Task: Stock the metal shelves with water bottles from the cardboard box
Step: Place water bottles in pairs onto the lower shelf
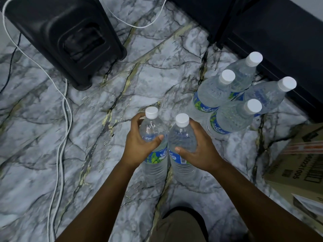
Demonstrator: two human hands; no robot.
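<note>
left hand [139, 144] grips left bottle [153, 137] | right hand [201, 147] grips right bottle [181, 137] — both upright

A grey-white marble-patterned floor [139, 81] carries everything. Four white-capped water bottles [215, 95] stand upright in a tight cluster at the right, near a dark shelf base [272, 41]. Two more bottles [181, 170] stand side by side at centre. A cardboard box [297, 165] sits at the right edge, a black plastic stool [70, 37] at upper left, beside a white cable [64, 105].
</note>
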